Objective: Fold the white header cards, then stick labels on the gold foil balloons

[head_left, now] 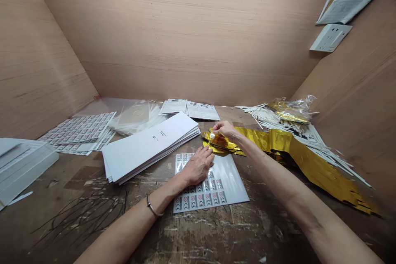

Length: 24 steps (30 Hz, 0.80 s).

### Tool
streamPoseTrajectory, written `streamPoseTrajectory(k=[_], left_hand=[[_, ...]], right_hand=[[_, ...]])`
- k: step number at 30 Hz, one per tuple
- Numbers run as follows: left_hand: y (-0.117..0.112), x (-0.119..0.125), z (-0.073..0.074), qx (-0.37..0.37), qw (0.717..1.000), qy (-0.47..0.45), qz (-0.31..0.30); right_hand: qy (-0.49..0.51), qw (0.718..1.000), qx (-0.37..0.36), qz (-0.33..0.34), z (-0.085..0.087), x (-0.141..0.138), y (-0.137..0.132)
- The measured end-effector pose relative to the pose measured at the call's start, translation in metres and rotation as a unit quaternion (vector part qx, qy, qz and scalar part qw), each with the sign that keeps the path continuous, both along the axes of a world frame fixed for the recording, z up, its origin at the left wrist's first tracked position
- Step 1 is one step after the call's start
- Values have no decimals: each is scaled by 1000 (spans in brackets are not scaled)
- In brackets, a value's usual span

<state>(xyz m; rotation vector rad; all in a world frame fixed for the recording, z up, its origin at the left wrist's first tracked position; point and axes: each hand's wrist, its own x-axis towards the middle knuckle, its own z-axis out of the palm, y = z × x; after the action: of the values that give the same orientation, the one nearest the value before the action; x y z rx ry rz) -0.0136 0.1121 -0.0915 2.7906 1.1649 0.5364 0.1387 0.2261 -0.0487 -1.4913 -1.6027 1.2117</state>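
Note:
My left hand [199, 166] lies flat with fingers stretched out on a sticker sheet [201, 201] printed with rows of CE marks and red symbols. Part of that sheet is bare backing. Its fingertips reach the near edge of a folded gold foil piece [213, 147], seemingly a foil balloon. Above the foil's left end, the fingers of my right hand [225, 129] are pinched together at a small pale sticker [212, 135], which is close against the foil. More gold foil [321, 173] stretches rightward beneath and beyond my right forearm.
Left of my hands is a stack of white cards [148, 144]. Behind it lie clear bags [133, 117], printed sheets [190, 109] and more sticker sheets [80, 132]. White sticks [278, 121] heap at the right. Black cords [86, 214] and a plastic box [27, 169] are at the left.

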Motion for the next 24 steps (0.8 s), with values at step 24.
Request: streamPoseTrajectory(k=[24], left_hand=[[1, 0, 3, -4, 998, -55, 2]], right_hand=[[-388, 877, 276, 61, -22, -6, -36]])
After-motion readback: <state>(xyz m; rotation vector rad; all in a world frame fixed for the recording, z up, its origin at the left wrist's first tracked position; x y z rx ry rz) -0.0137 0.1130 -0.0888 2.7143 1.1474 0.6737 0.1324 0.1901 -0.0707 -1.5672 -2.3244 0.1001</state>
